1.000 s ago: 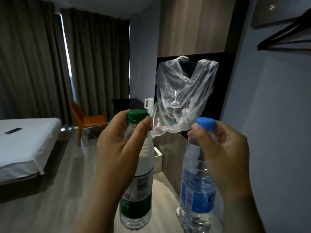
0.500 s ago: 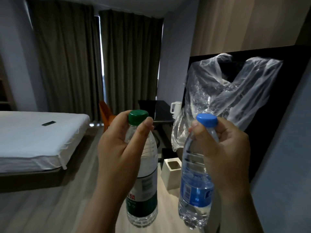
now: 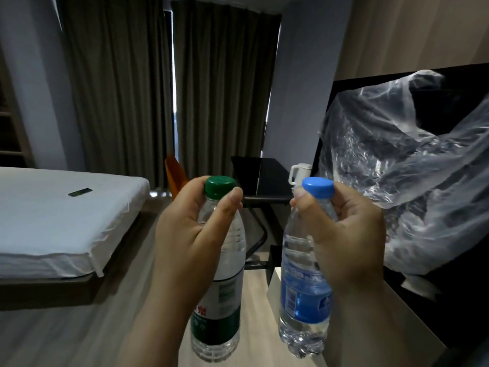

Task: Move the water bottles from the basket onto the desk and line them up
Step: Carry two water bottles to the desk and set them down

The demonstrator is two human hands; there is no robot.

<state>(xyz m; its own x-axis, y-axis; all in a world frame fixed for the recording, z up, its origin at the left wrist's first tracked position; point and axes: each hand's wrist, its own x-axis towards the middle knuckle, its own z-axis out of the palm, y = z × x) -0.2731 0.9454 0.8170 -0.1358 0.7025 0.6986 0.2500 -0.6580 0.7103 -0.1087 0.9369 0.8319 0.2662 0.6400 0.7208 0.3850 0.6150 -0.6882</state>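
Note:
I hold two clear water bottles upright in front of me, side by side and apart. My left hand [image 3: 188,242] grips the neck of the green-capped bottle [image 3: 225,300], which has a green and white label. My right hand [image 3: 346,242] grips the neck of the blue-capped bottle [image 3: 301,300], which has a blue label. Both bottles hang in the air above a light wooden surface [image 3: 258,300]. A dark desk [image 3: 267,192] stands further back. No basket is in view.
A clear plastic bag [image 3: 397,181] hangs against a black panel on the right. A white kettle [image 3: 299,173] sits on the dark desk. A bed [image 3: 66,221] with a white sheet fills the left. An orange chair [image 3: 176,173] and curtains stand behind.
The view has swung left, so the plastic bag has shifted to the right and more of the bed shows. Both hands still hold their bottles in the same way.

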